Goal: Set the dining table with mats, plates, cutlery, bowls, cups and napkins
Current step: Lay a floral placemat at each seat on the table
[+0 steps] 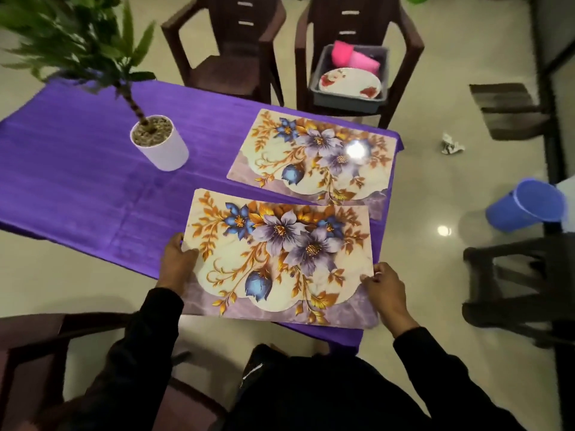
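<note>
Now we hold the near mat [280, 259] at the surface's near edge: left grip [179, 259] pinching its left side, right grip [384, 287] its right (arms reaching forward, sleeves dark).

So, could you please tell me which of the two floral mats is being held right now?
The near mat, gripped at its side edges by the left hand and right hand; the far mat lies untouched.
</note>
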